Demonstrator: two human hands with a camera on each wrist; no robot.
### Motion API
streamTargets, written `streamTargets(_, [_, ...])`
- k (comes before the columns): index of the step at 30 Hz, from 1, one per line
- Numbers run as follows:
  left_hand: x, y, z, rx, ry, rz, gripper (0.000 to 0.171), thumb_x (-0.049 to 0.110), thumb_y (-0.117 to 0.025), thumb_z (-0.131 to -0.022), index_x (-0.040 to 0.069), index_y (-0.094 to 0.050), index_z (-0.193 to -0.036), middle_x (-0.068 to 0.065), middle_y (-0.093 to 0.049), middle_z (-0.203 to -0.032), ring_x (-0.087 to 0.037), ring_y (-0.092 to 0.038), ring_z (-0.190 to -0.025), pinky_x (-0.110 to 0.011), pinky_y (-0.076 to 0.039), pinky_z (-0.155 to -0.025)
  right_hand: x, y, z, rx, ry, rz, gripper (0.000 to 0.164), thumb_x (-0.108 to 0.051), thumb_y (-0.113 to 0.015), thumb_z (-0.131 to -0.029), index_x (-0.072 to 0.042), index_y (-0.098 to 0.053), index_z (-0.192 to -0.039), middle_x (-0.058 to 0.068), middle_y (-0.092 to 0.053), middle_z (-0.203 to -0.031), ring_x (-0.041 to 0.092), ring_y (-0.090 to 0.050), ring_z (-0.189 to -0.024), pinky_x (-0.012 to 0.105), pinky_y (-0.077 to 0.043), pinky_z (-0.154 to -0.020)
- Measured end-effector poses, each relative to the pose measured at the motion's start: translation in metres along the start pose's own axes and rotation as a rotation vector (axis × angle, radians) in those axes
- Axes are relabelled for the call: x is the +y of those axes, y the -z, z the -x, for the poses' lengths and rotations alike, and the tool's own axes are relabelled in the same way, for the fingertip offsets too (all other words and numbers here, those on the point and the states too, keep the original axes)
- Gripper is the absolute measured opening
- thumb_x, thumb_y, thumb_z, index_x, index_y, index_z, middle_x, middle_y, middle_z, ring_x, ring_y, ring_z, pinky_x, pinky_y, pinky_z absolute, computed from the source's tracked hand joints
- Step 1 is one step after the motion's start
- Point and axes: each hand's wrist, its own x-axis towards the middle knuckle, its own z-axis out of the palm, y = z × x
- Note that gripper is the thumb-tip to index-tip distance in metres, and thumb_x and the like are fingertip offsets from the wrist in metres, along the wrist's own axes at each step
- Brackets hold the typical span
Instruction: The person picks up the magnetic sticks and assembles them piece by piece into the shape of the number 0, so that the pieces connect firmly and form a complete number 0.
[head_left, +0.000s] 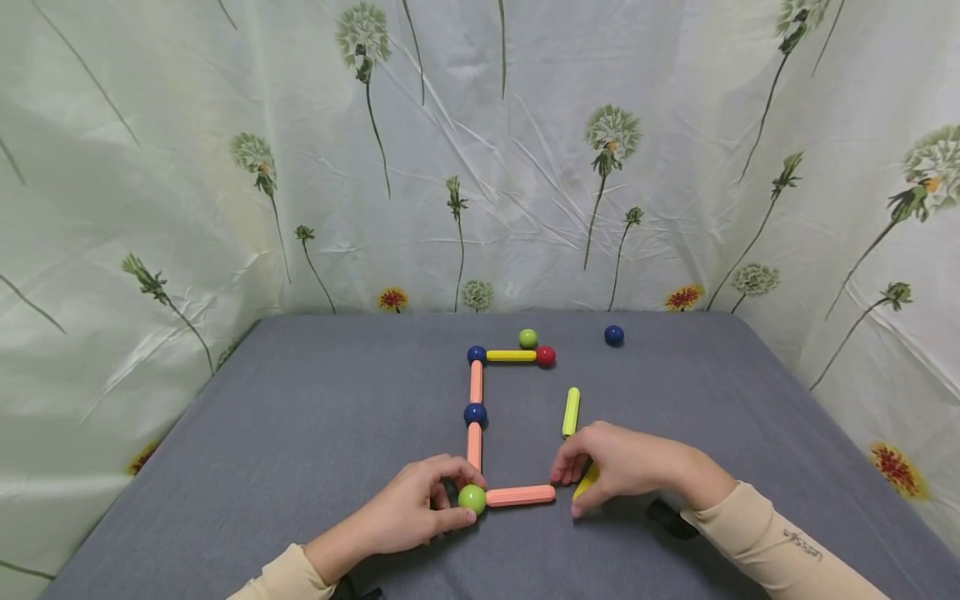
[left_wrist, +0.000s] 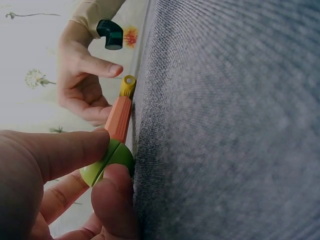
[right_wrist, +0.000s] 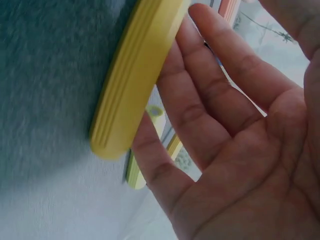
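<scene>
My left hand (head_left: 412, 504) pinches a glossy green ball (head_left: 472, 500) between thumb and fingers at the near corner of a construction of sticks and balls. From that ball a pink ridged stick (head_left: 521, 496) points right, its far end bare. Another pink stick (head_left: 474, 446) runs from the corner toward a blue ball (head_left: 476, 414). My right hand (head_left: 630, 462) hovers low over a yellow ridged stick (head_left: 587, 482) on the cloth. In the right wrist view its fingers (right_wrist: 192, 100) extend loosely beside the yellow stick (right_wrist: 137, 80), without wrapping it.
Beyond the blue ball, a pink stick (head_left: 476, 382) leads to a second blue ball (head_left: 477, 355), then a yellow stick (head_left: 512, 356) and red ball (head_left: 545, 357). Loose nearby lie a green ball (head_left: 528, 338), a blue ball (head_left: 614, 336) and a lime stick (head_left: 572, 412) on the grey cloth (head_left: 300, 417).
</scene>
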Motion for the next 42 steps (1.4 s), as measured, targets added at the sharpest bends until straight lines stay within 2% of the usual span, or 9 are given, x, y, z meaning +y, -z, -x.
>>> streamTargets(4, [0.001,0.001,0.0,-0.002,0.002,0.002,0.028,0.018,-0.084,-0.095,0.024,-0.073,-0.12,-0.002,-0.065,-0.108,-0.01,-0.056,-0.063,-0.024,-0.046,-0.051,0.001,0.003,0.006,-0.004,-0.026,0.038,0.028,-0.019,-0.093,-0.084,-0.019,-0.079,-0.108,-0.014,-0.075,-0.103,-0.001,-0.066,-0.094,0.024,-0.058,-0.088])
streamTargets(10, [0.001,0.0,0.0,0.0,0.0,-0.004,0.029,0.018,-0.084,-0.095,0.025,-0.073,-0.12,-0.002,-0.065,-0.108,-0.01,-0.057,-0.064,-0.024,-0.047,-0.051,0.003,0.005,0.01,0.024,-0.053,0.079,0.022,-0.009,-0.088,-0.087,-0.019,-0.078,-0.104,-0.014,-0.072,-0.098,0.0,-0.064,-0.09,0.024,-0.057,-0.085])
streamTargets(24, [0.003,0.001,0.0,0.004,0.006,-0.004,0.029,0.017,-0.084,-0.095,0.024,-0.073,-0.12,-0.002,-0.065,-0.109,-0.009,-0.056,-0.065,-0.023,-0.045,-0.051,0.02,0.016,0.01,0.112,-0.073,0.147,0.022,-0.005,-0.086,-0.088,-0.018,-0.078,-0.103,-0.011,-0.073,-0.098,0.003,-0.065,-0.09,0.027,-0.058,-0.084])
streamTargets(30, [0.002,0.001,0.0,0.003,0.005,-0.009,0.029,0.017,-0.084,-0.095,0.024,-0.073,-0.121,-0.002,-0.065,-0.109,-0.008,-0.056,-0.065,-0.023,-0.046,-0.051,0.026,0.021,0.011,0.173,-0.135,0.241,0.024,0.001,-0.084,-0.086,-0.02,-0.077,-0.096,-0.012,-0.07,-0.096,0.005,-0.062,-0.089,0.031,-0.059,-0.085])
streamTargets(34, [0.002,0.002,-0.001,0.004,0.004,-0.01,0.029,0.017,-0.084,-0.095,0.024,-0.073,-0.121,-0.002,-0.065,-0.109,-0.008,-0.056,-0.065,-0.022,-0.046,-0.052,0.027,0.024,0.008,0.197,-0.17,0.349,0.024,0.0,-0.086,-0.086,-0.021,-0.077,-0.095,-0.011,-0.07,-0.097,0.006,-0.061,-0.089,0.035,-0.06,-0.086])
streamTargets(37, [0.002,0.002,-0.001,0.002,0.003,-0.009,0.029,0.017,-0.084,-0.095,0.023,-0.073,-0.121,-0.002,-0.065,-0.109,-0.008,-0.056,-0.065,-0.022,-0.046,-0.052,0.028,0.027,0.006,0.227,-0.152,0.454,0.024,-0.001,-0.087,-0.085,-0.022,-0.078,-0.095,-0.011,-0.071,-0.097,0.007,-0.061,-0.09,0.039,-0.059,-0.087])
streamTargets(42, [0.002,0.002,-0.001,-0.001,0.004,-0.006,0.029,0.017,-0.084,-0.095,0.022,-0.073,-0.121,-0.002,-0.065,-0.109,-0.008,-0.056,-0.065,-0.022,-0.046,-0.053,0.032,0.031,0.003,0.265,-0.112,0.53,0.025,-0.003,-0.089,-0.084,-0.023,-0.079,-0.096,-0.009,-0.07,-0.098,0.011,-0.061,-0.093,0.041,-0.057,-0.087])
